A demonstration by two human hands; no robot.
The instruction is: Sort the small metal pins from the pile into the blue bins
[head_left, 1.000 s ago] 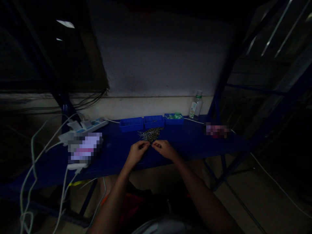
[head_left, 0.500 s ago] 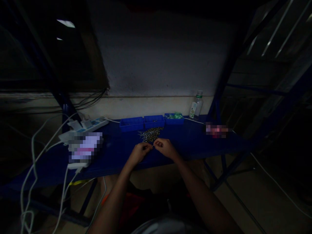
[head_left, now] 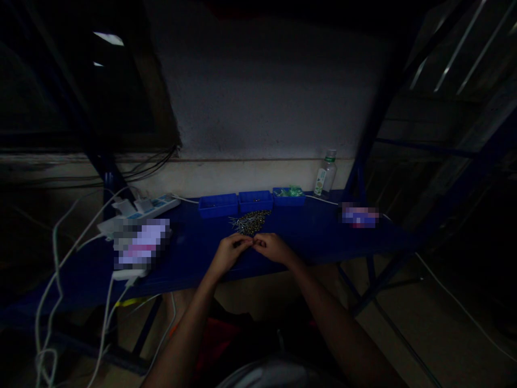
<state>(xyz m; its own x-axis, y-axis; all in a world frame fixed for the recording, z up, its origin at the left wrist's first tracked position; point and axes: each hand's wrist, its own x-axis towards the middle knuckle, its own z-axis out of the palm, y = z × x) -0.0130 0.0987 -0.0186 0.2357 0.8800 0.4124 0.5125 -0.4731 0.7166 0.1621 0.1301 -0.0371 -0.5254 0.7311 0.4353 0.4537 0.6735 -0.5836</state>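
Note:
On the blue table (head_left: 307, 234) lies a pile of small metal parts (head_left: 249, 222). My left hand (head_left: 229, 251) and my right hand (head_left: 273, 248) meet just in front of that pile, fingertips pinched together and touching. What they pinch is too small and dark to name. Behind the pile stand three blue bins (head_left: 251, 202) in a row; the right one holds green pieces.
A white power strip (head_left: 141, 209) with plugs and white cables (head_left: 56, 269) sits at the left, by a blurred object (head_left: 139, 243). A plastic bottle (head_left: 325, 173) stands at the back right near another blurred object (head_left: 359, 215). Blue rack posts rise on the right.
Both hands have stayed by the pile. The fingertips have drawn closer together and now touch; the right hand has dropped slightly.

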